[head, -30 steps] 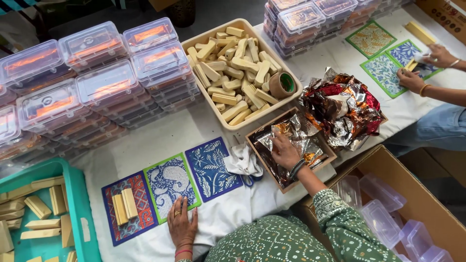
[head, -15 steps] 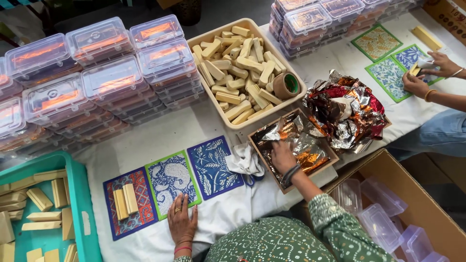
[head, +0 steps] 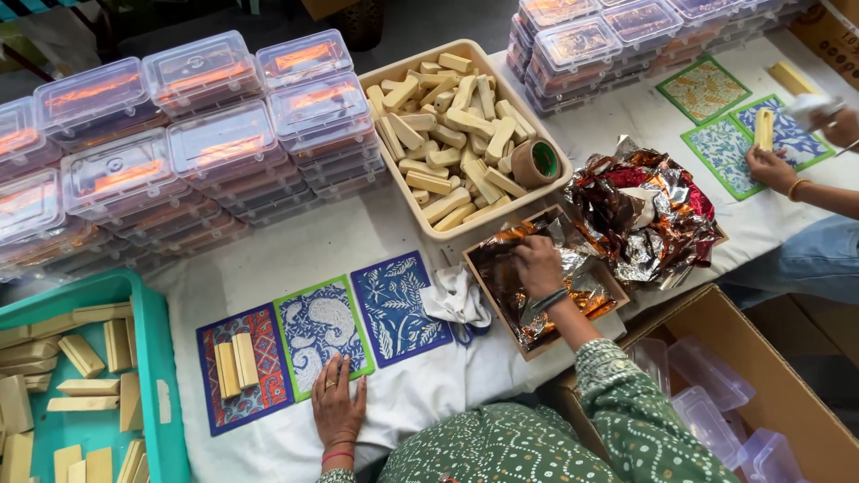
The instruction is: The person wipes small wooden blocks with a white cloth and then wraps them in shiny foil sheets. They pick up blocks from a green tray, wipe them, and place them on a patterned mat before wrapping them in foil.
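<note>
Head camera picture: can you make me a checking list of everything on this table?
Surface: white cloth covers the table.
Job's things: box of foil sheets; three patterned cards, two pale bars on the leftmost.
Clutter: beige tray of bars with tape roll; stacked clear boxes; crumpled foil pile; teal crate.
Grippers: left hand flat on cloth; right hand on foil.
Cables: nothing seen.
Surroundings: another person's hand, cardboard carton.

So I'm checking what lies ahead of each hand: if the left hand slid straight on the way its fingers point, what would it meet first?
The left hand lies flat on the white cloth, fingers pointing up-table. Straight ahead it would first meet the green-bordered paisley printed card, which its fingertips already seem to touch.
</note>
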